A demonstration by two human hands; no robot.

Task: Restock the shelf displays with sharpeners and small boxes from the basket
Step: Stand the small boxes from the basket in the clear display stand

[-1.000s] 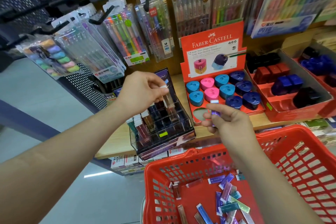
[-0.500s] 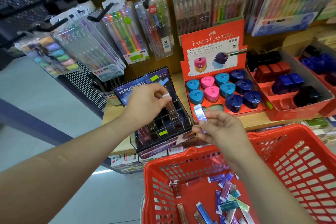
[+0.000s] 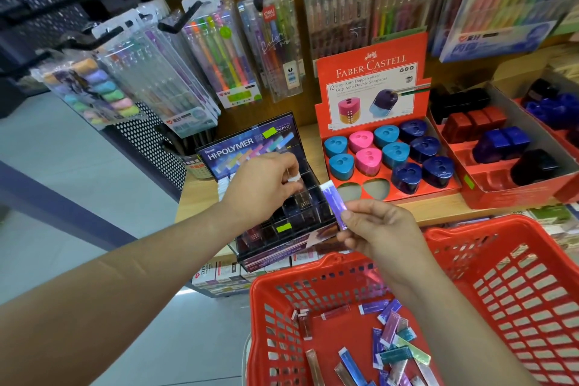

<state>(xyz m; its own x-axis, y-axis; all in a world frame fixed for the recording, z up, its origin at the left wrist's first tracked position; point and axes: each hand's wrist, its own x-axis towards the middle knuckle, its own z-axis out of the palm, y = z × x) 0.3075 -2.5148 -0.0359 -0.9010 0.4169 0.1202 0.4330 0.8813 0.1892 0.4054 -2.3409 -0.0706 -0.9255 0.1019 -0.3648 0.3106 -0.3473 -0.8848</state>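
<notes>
Left hand [image 3: 263, 185] pinching white-tipped box [image 3: 294, 179], right hand [image 3: 385, 229] pinching purple box [image 3: 334, 204] — glossy, rectangular

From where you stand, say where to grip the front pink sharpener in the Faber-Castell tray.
Pinch the front pink sharpener by its top, from above: its base sits sunk in the tray and teal sharpeners crowd both sides, so probably only the top is free.

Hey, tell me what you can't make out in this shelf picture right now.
- Head view: the white-ended item pinched by the left hand; fingers cover all but that end.
- Head view: print on the shiny purple small box in the right hand; too small.
- Head view: the red plastic basket; near part cut off by the bottom edge.
</notes>
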